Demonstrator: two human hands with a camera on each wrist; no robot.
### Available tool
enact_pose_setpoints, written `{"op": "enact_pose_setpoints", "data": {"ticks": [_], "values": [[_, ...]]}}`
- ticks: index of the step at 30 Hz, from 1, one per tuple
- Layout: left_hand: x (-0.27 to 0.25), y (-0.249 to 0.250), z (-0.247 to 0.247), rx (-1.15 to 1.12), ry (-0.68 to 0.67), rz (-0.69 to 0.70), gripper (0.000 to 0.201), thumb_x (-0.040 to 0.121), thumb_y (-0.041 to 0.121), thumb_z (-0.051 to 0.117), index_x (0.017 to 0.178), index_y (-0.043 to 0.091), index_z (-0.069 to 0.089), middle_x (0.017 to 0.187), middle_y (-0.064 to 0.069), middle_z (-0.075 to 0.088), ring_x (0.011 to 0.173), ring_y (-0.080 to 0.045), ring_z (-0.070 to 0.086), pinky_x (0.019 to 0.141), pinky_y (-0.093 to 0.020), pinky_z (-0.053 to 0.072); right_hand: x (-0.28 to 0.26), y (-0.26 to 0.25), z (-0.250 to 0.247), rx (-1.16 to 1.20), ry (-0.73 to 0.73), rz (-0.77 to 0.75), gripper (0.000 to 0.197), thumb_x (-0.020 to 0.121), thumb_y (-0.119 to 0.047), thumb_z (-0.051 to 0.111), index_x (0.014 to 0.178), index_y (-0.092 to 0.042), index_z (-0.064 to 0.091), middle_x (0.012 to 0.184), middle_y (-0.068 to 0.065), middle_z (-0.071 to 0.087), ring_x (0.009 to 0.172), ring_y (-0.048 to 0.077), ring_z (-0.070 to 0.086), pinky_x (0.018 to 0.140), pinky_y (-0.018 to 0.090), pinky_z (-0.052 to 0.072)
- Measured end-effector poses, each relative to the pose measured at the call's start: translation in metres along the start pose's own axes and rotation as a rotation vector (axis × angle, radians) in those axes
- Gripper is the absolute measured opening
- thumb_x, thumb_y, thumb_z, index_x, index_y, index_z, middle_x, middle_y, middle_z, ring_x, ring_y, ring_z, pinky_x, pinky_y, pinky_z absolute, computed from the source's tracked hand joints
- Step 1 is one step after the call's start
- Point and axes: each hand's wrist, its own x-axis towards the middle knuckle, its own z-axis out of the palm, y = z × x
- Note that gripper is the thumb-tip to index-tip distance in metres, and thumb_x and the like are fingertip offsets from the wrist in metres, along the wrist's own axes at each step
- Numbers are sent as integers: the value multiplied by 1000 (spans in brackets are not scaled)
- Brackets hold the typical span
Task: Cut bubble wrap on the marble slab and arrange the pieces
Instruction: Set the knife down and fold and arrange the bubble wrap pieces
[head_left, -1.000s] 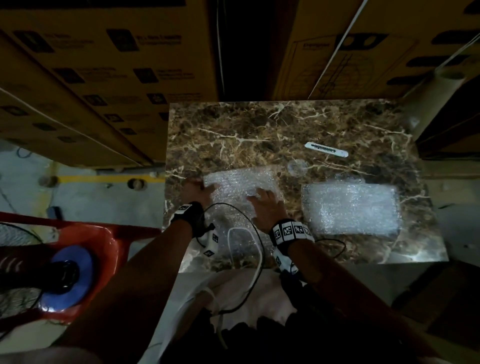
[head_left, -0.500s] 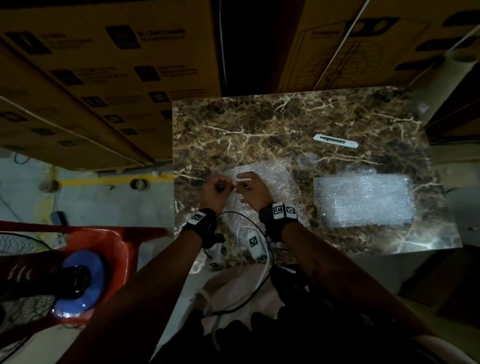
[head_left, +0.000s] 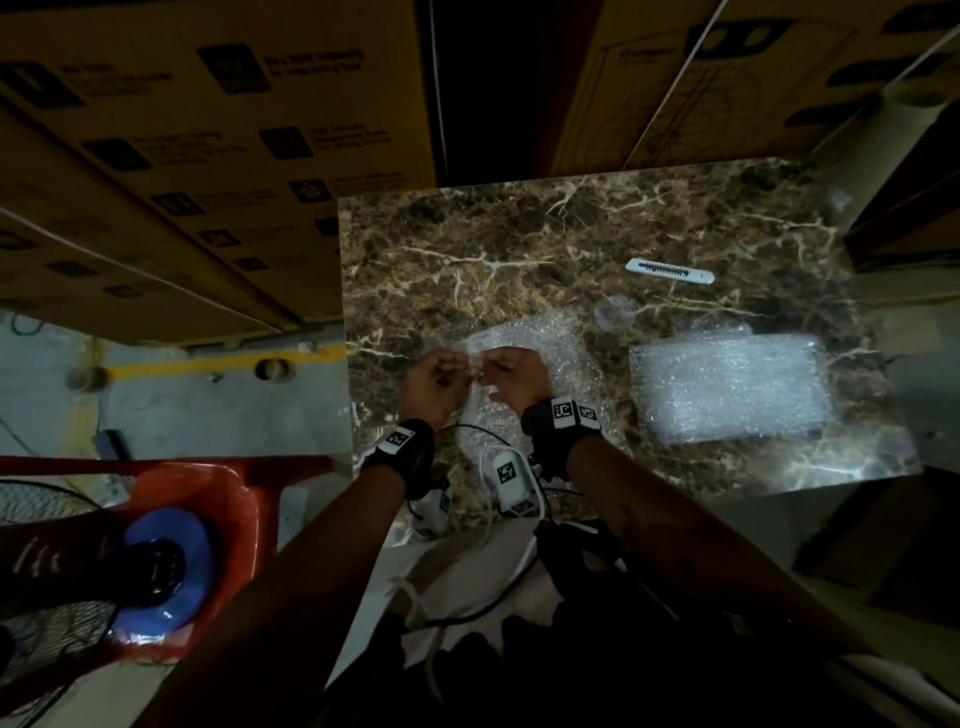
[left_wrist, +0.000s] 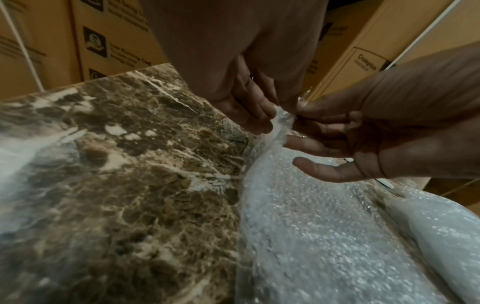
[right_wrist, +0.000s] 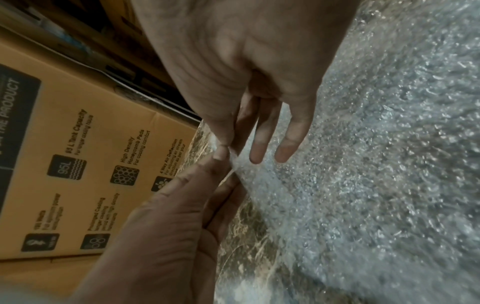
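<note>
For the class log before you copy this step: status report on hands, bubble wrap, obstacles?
Left hand and right hand both pinch the clear crumpled bubble wrap sheet. Its edge lifted off the brown marble slab. Nothing in the way.

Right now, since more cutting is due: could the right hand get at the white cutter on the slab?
Probably yes: bare marble slab lies between right hand and cutter, but it pinches the bubble wrap.

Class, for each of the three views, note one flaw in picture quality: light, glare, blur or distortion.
Head view: dim, corners dark, glare on the marble slab. Left wrist view: slab edges smeared, left hand sharp enough. Right wrist view: bubble wrap blurred, carton print bent.
</note>
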Motion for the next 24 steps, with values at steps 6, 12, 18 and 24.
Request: {"op": "enact_pose_setpoints", "data": {"ticks": [6,12,18,24], "values": [[-1,4,-2,-9,-5,57,17,88,13,80,102,4,78,93,-1,76,79,4,69,73,-12,54,-3,1,-5,15,-34,27,27,91,-35,78,95,-8,77,90,7,79,83,25,77,72,46,60],[1,5,4,29,67,-5,15,87,15,80,101,9,80,86,1,75,74,-3,68,71,-19,57,-5,-3,-11,14,-104,-40,13,92,-23,77,99,-12,78,96,10,78,88,25,76,68,39,58],[6,10,6,-55,77,-129,10,89,11,77,97,5,78,79,1,73,57,5,64,58,-12,53,2,-6,-21,-73,-140,-80,24,80,-9,87,102,-10,76,93,3,78,87,18,75,66,33,60],[8,11,9,-111,-41,-199,10,97,16,67,94,9,74,86,-10,75,70,-15,70,69,-31,58,4,3,-23,-125,-23,-229,17,74,-12,91,87,-13,80,84,5,78,80,22,76,74,39,62]]}}
